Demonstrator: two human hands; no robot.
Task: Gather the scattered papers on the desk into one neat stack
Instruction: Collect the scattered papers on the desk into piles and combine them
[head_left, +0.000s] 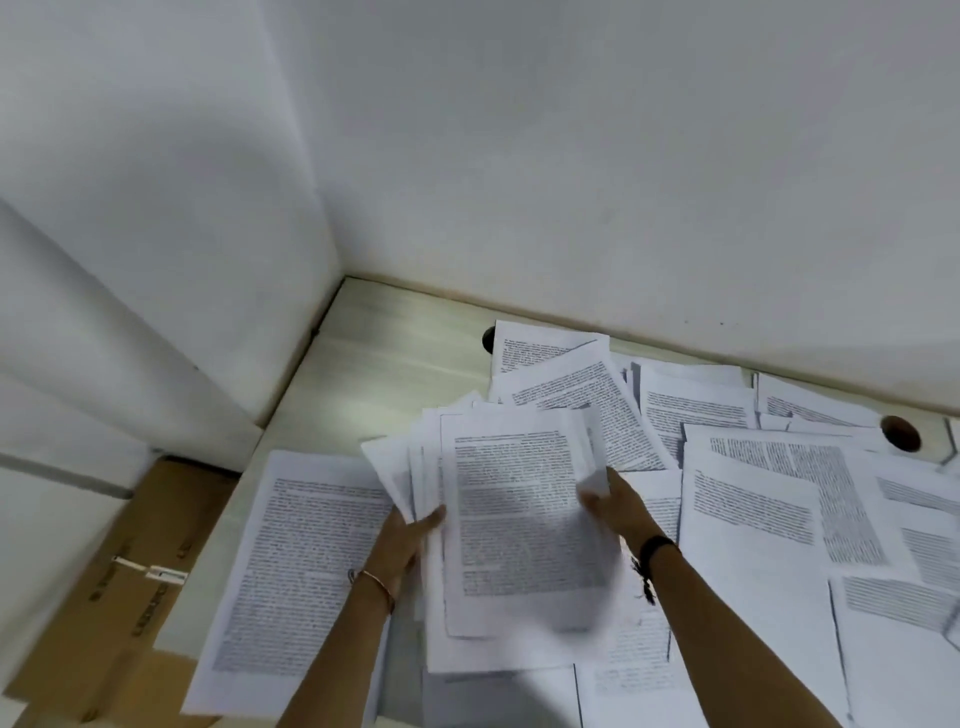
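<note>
A loose, fanned bundle of printed papers (511, 509) is held above the desk (374, 364) in the middle of the view. My left hand (402, 535) grips its left edge, with the thumb on top. On the bundle's right edge my right hand (621, 506) grips the sheets near their upper corner. Several more printed sheets lie scattered flat: one at the left (296, 577), some at the back (582, 384) and many overlapping at the right (779, 509). The sheets in the bundle are uneven and splayed at the top left.
The pale desk sits in a corner between white walls (571, 156). Two dark round cable holes (900, 433) open near its back edge. A brown cardboard box (130, 582) stands on the floor to the left of the desk.
</note>
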